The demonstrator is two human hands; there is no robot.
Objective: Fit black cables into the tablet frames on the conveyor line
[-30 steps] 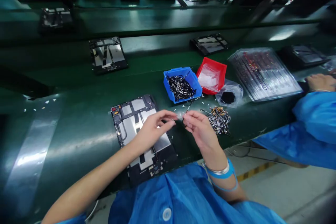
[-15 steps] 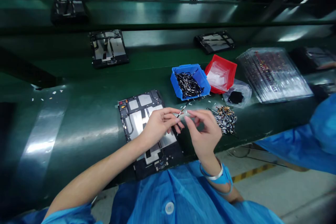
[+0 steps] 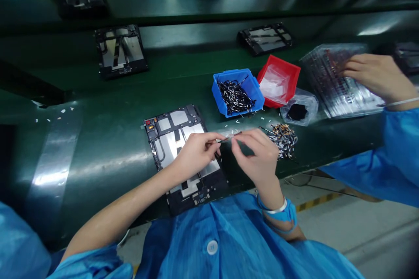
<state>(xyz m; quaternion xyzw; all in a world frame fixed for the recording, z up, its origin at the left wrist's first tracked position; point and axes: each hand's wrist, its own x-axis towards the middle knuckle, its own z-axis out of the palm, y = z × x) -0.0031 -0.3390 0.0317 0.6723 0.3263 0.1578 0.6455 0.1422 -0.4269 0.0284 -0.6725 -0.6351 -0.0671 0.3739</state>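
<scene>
My left hand (image 3: 196,153) is closed in a pinch on one end of a thin black cable (image 3: 225,140) with pale bits on it. My right hand (image 3: 257,154) pinches the cable's other end, where a small whitish piece shows between the fingertips, too small to name. Beneath my left hand and forearm lies an opened tablet-like device (image 3: 175,117), its silver panels facing up and partly covered by the hand. To the right of my right hand sits a loose pile of small cables (image 3: 286,139) with gold and silver ends.
Beyond my hands stand a blue bin (image 3: 218,100) of black cables and a red bin (image 3: 296,74) holding clear plastic. A clear bag (image 3: 310,111) lies beside them. A co-worker's hand (image 3: 379,76) reaches over stacked clear trays (image 3: 327,78). Similar devices (image 3: 131,52) rest farther back.
The cable has swung from slanting upward to nearly level between my hands, and my right fingers now pinch it. A co-worker's hand has come in over the clear trays at right.
</scene>
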